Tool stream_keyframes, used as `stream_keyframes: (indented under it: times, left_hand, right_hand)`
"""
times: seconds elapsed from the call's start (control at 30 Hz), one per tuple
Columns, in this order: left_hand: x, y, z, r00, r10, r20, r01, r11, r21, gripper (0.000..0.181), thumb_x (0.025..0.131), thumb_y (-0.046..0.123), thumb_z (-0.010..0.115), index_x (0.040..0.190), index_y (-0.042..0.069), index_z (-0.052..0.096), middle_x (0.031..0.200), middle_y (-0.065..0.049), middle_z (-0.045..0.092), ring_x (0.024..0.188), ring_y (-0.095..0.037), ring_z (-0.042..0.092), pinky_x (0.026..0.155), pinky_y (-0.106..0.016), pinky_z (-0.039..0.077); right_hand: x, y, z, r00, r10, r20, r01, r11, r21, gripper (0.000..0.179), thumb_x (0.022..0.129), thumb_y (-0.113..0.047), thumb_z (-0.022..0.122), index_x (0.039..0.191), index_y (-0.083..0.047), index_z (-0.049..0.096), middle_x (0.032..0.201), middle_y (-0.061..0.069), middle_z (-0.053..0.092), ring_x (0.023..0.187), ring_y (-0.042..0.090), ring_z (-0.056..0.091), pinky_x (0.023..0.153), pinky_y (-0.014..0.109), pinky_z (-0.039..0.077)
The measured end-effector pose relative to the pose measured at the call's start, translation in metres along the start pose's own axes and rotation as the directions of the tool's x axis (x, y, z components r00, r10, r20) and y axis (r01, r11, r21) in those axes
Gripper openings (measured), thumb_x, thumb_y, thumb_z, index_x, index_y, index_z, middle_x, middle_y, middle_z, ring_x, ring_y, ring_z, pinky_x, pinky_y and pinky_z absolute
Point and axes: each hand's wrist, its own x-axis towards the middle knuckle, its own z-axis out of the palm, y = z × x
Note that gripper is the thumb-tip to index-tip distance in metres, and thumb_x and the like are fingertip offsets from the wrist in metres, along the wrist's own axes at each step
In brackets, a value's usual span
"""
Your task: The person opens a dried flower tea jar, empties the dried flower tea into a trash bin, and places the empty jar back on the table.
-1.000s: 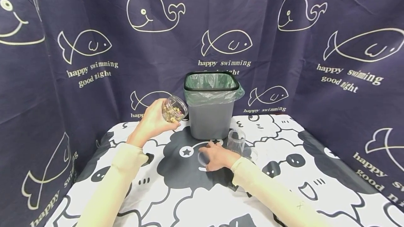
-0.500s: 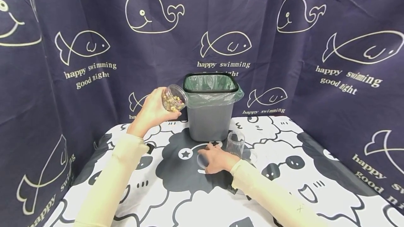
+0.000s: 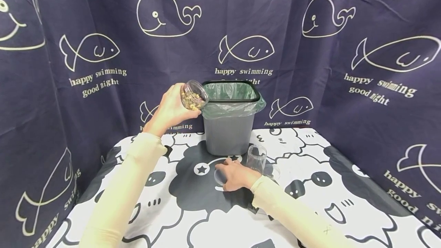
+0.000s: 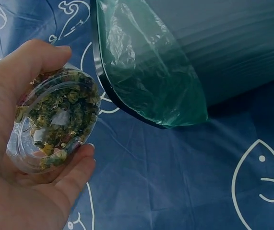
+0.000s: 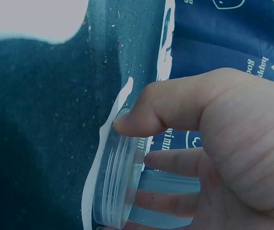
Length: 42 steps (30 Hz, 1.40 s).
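My left hand (image 3: pixel 171 108) grips a clear plastic jar (image 3: pixel 194 95) of dried yellowish flowers, tilted, with its mouth beside the left rim of a grey bin (image 3: pixel 228 135). In the left wrist view the flowers (image 4: pixel 62 110) lie inside the jar, and thumb and fingers wrap its sides. A green plastic bag (image 3: pixel 231 90) lines the bin and folds over its black rim. Low over the tablecloth, my right hand (image 3: pixel 237 175) holds a round clear lid (image 3: pixel 220 177) by its edge. Ridges show on the lid (image 5: pixel 115 177) in the right wrist view.
A clear jar (image 3: pixel 256 158) stands right of my right hand, with another clear lid (image 3: pixel 273 171) lying beside it. The sheep-patterned tablecloth (image 3: pixel 213 225) spreads below. A dark blue curtain (image 3: pixel 293 64) with whales and fish hangs close behind the bin.
My left hand has risen with the jar of dried flowers, from beside the bin's body to its rim, and moved slightly right. My right hand stays nearly still with the lid.
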Motion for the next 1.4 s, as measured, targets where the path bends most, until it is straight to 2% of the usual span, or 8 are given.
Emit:
stream_keyframes:
  times: [0.53, 0.7, 0.9, 1.13, 1.4]
  left_hand:
    - [0.037, 0.000, -0.001, 1.000, -0.002, 0.012, 0.001, 0.997, 0.076, 0.086, 0.063, 0.025, 0.091, 0.135, -0.001, 0.051, 0.125, -0.018, 0.059, 0.118, -0.036, 0.056, 0.103, -0.047, 0.046]
    - [0.047, 0.001, 0.000, 1.000, 0.021, 0.006, -0.022, 0.996, 0.081, 0.086, 0.063, 0.024, 0.090, 0.136, 0.000, 0.051, 0.126, -0.018, 0.058, 0.118, -0.035, 0.055, 0.104, -0.047, 0.045]
    - [0.057, 0.000, -0.001, 0.999, 0.039, 0.011, -0.040, 0.995, 0.094, 0.088, 0.063, 0.022, 0.089, 0.137, -0.001, 0.049, 0.128, -0.019, 0.057, 0.118, -0.036, 0.056, 0.105, -0.047, 0.045]
    - [0.065, -0.001, -0.004, 0.999, 0.024, 0.031, -0.028, 0.993, 0.111, 0.088, 0.063, 0.018, 0.088, 0.139, -0.001, 0.047, 0.130, -0.020, 0.055, 0.119, -0.037, 0.055, 0.105, -0.048, 0.045]
    - [0.075, 0.003, -0.003, 0.998, 0.051, 0.040, -0.057, 0.988, 0.144, 0.088, 0.065, 0.014, 0.088, 0.141, 0.001, 0.046, 0.135, -0.020, 0.053, 0.123, -0.036, 0.053, 0.108, -0.046, 0.043]
  right_hand:
    - [0.000, 0.001, 0.001, 1.000, 0.010, -0.005, -0.010, 1.000, 0.008, 0.076, 0.074, -0.028, 0.083, 0.145, -0.017, 0.057, 0.133, 0.012, 0.056, 0.108, 0.033, 0.056, 0.086, 0.044, 0.053]
    - [-0.001, 0.000, 0.001, 1.000, 0.012, -0.003, -0.012, 1.000, 0.000, 0.077, 0.073, -0.027, 0.083, 0.145, -0.018, 0.057, 0.134, 0.013, 0.056, 0.109, 0.033, 0.056, 0.087, 0.043, 0.052]
    - [-0.001, 0.000, 0.000, 1.000, 0.010, -0.002, -0.010, 1.000, -0.015, 0.077, 0.074, -0.027, 0.083, 0.145, -0.017, 0.057, 0.133, 0.013, 0.057, 0.108, 0.033, 0.056, 0.087, 0.042, 0.052]
    - [-0.001, -0.002, -0.001, 1.000, 0.007, -0.004, -0.007, 1.000, -0.017, 0.078, 0.073, -0.026, 0.084, 0.145, -0.017, 0.057, 0.134, 0.014, 0.057, 0.108, 0.033, 0.057, 0.089, 0.044, 0.052]
    - [-0.002, -0.001, -0.001, 1.000, 0.008, 0.002, -0.008, 1.000, -0.018, 0.078, 0.072, -0.025, 0.084, 0.145, -0.017, 0.057, 0.133, 0.013, 0.056, 0.109, 0.033, 0.057, 0.089, 0.043, 0.052]
